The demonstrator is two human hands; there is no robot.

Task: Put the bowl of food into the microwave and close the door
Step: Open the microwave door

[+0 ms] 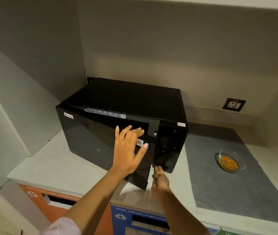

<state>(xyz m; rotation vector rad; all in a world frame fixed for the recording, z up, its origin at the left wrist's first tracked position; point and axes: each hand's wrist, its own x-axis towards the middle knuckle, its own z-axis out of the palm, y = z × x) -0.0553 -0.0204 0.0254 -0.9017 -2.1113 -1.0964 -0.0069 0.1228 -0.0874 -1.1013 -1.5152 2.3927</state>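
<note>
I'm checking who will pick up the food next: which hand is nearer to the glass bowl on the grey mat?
Right. The right hand is at the microwave door's lower free edge, with bare counter between it and the glass bowl. The left hand lies further left, spread on the door front.

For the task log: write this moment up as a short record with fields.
microwave: black microwave on a pale counter
door: microwave door ajar, its right edge swung out from the body
left hand: left hand spread on the door's front, holding nothing
right hand: right hand at the door's lower right edge, holding nothing
bowl: glass bowl of food on the grey mat, right of the microwave
stage: bowl not yet inside
</note>
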